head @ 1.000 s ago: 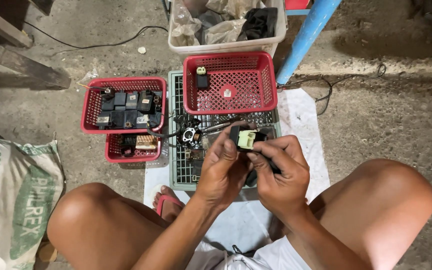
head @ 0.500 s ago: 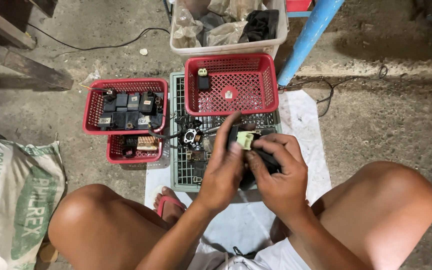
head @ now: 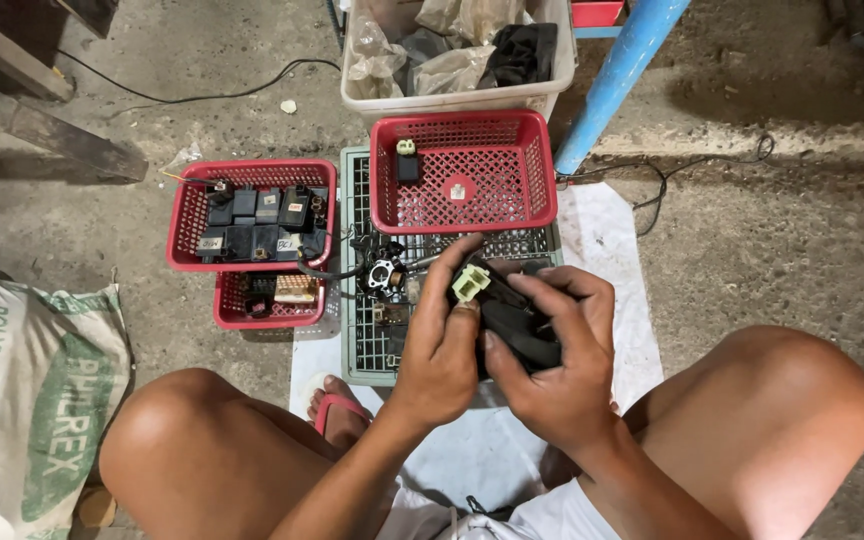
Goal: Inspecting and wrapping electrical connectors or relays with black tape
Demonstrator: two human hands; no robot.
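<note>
Fingers point(head: 462, 270) of both hands grip a black part with a pale green connector point(head: 470, 283), held just above the grey crate point(head: 367, 345). Beyond them sits a red basket point(head: 542, 170). A steady two-handed grip suits it.

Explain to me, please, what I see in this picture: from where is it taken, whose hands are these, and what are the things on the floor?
The camera sits on a person's head and looks down, so the bare knees and both hands are that person's own. The left hand and the right hand together hold a black part with a pale green connector. In front lies a grey crate with a red basket on top, nearly empty. To the left, another red basket holds black box-shaped parts. A white sack lies at the far left.
</note>
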